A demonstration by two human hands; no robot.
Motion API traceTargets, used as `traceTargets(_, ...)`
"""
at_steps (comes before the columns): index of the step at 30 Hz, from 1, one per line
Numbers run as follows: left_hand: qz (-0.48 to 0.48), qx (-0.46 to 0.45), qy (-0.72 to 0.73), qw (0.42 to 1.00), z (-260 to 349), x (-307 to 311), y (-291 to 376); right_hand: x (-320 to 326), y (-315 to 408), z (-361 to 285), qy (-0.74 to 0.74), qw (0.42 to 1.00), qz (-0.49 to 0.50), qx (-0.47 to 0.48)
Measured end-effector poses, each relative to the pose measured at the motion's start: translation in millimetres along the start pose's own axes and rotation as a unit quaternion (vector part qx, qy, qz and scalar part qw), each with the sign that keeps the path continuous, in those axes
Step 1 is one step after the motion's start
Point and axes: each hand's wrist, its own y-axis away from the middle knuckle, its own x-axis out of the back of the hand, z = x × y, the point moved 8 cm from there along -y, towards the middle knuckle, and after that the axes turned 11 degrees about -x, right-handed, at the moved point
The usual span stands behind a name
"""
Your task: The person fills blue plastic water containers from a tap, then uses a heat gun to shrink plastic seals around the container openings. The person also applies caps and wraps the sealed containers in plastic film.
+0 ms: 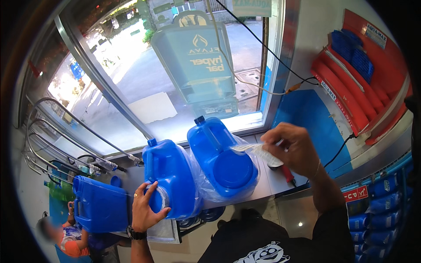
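Two blue plastic water jugs stand side by side on the counter before me, each partly wrapped in clear plastic. On the left jug [176,177], my left hand [146,205] spans the wide round cap [159,199], thumb and fingers at its rim. A printed plastic seal band [164,194] runs around that cap. The right jug [210,138] has a large bare blue cap [234,169] and a small dark spout cap [199,120]. Above its right side, my right hand [292,153] pinches thin printed plastic strips [263,152].
A heat gun with a red handle [288,174] lies right of the jugs. Another blue container [102,203] stands left, beside a person in an orange top [73,245]. Curved metal filling pipes [79,126] reach over the counter. A red wall rack [352,85] hangs at right, with a black cable [340,149].
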Motion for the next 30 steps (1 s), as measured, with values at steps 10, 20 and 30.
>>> traceTargets(10,0.156,0.01,0.564,0.811,173,-75,-71,-79,56,30,-0.144,0.987,0.008,-0.072)
traceTargets(20,0.167,0.105,0.6,0.775,139,-106,-68,-43,70,69,-0.089,0.986,0.136,-0.026)
traceTargets(30,0.223,0.107,0.545,0.801,118,-123,-74,-75,41,92,-0.06,0.991,0.122,-0.022)
